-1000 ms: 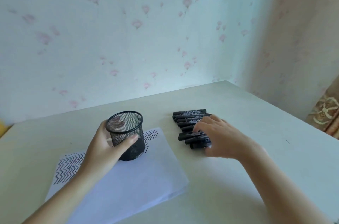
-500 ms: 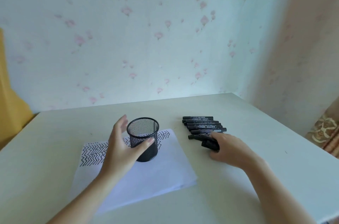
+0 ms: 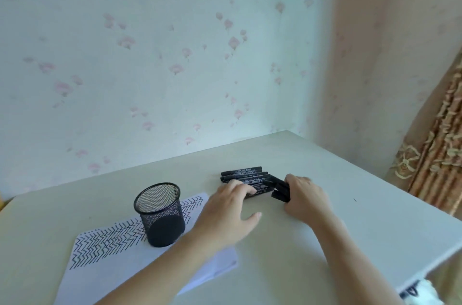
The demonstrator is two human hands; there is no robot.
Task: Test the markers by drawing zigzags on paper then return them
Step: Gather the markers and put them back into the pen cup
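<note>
Landmark: we place everything from the cup [image 3: 160, 214], a black mesh holder standing upright on the far part of the paper [image 3: 140, 254].
Paper: it lies under the cup and toward us; zigzag rows cover the strip on both sides of the cup, and its near corner reaches our left forearm.
Markers: the black markers [image 3: 243, 174] lie in a row on the table [image 3: 325, 242], right of the cup and a little farther back, off the paper.
Left hand: our left hand [image 3: 230, 207] is right of the cup, apart from it, fingertips bent onto the row's near-left end; we cannot tell whether it grips one.
Right hand: our right hand [image 3: 303, 194] grips a few markers at the row's right end.
Edges: the table's right edge runs well right of the cup.
Open room: bare tabletop between cup and markers.
</note>
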